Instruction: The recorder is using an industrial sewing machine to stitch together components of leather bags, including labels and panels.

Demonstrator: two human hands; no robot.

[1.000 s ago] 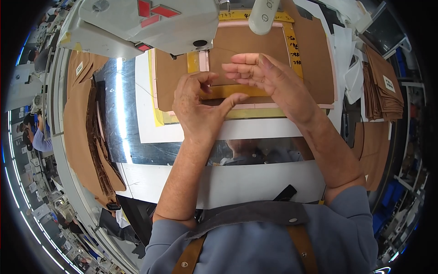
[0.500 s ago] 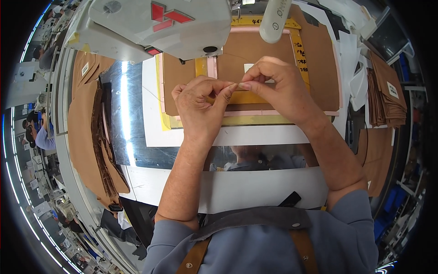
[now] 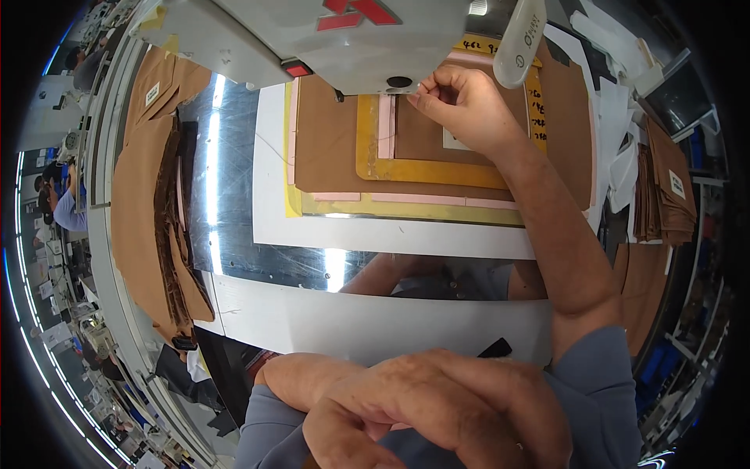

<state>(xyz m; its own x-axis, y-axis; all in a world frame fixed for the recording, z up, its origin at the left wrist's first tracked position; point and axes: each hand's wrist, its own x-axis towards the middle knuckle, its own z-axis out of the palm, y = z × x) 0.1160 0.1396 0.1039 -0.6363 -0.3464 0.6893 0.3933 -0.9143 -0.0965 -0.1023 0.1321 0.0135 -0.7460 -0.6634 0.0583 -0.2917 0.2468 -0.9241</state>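
Observation:
My right hand [image 3: 469, 109] is up at the lower edge of the grey sewing machine head [image 3: 367, 51]. Its thumb and forefinger are pinched together; whatever thin thing they hold is too small to make out. Large and near in the view, my left hand [image 3: 437, 406] is raised in front of my chest with its fingers curled, the fingertips hidden. Beyond my right hand lies a brown panel [image 3: 328, 148] bordered by pink strips, with a yellow frame [image 3: 422, 169] over it. A yellow-edged template [image 3: 336, 208] shows beneath.
Brown pieces are piled at the left [image 3: 144, 227], and a brown stack [image 3: 664, 187] hangs at the right. A white handheld-looking device [image 3: 521, 43] juts down beside the machine head. White sheet [image 3: 391, 233] and shiny metal plate [image 3: 234, 242] cover the work surface.
My hands, pinched together over the panel before, have parted. The left has come back toward my chest; the right has moved up to the machine head. My view has shifted.

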